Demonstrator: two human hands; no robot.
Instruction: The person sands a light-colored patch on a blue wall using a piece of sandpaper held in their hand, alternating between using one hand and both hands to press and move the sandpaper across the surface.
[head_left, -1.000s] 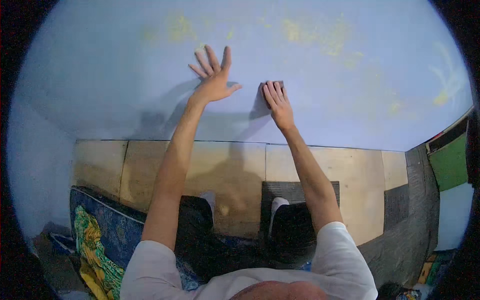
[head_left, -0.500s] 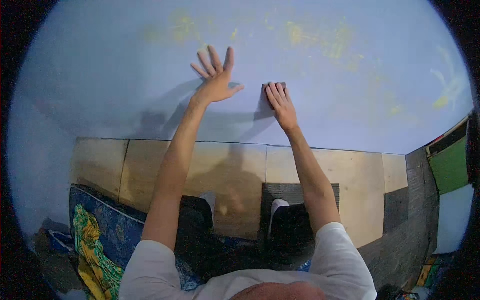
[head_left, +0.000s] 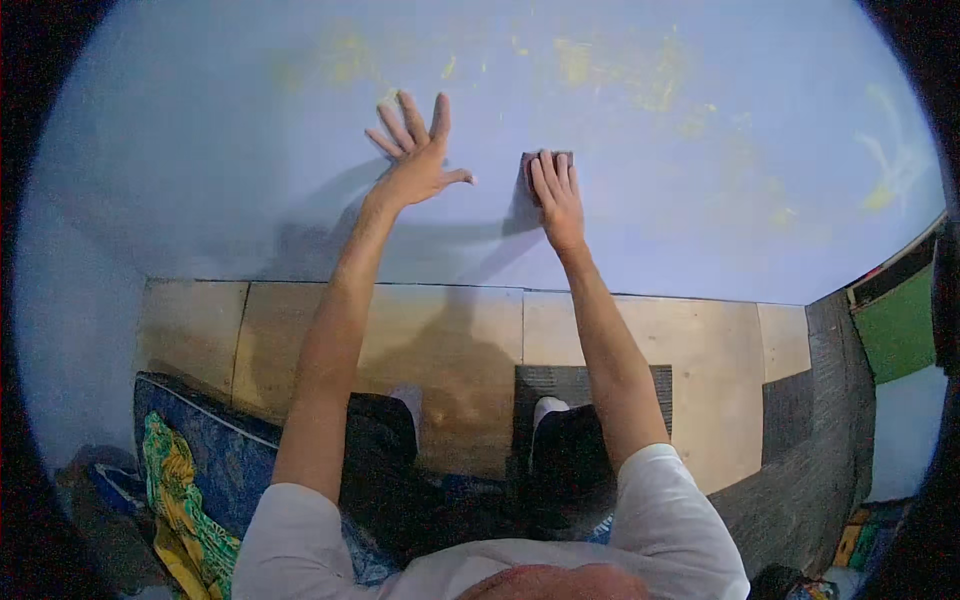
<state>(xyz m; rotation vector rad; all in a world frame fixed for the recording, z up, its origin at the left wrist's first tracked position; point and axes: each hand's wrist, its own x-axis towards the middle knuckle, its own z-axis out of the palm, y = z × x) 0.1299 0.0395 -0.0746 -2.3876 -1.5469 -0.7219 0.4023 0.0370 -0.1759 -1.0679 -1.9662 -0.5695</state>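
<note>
Flat against a pale blue wall [head_left: 640, 200], my right hand [head_left: 557, 195] presses a dark brown piece of sandpaper [head_left: 533, 180]. Its fingers lie over the sheet, whose top and left edges stick out beyond them. My left hand [head_left: 412, 168] rests on the wall to the left with fingers spread and nothing in it. Above both hands, worn yellow patches [head_left: 575, 62] show across the wall.
Wooden floor panels [head_left: 690, 340] meet the wall's foot, with a dark ribbed mat [head_left: 650, 385] near my feet. At the lower left lies a blue mattress [head_left: 215, 450] with a green and yellow patterned cloth [head_left: 175, 470]. A green panel [head_left: 895, 325] stands at the right.
My right hand has slid the sandpaper slightly up and to the right along the wall. My left hand keeps its place on the wall, while the whole view has shifted a little.
</note>
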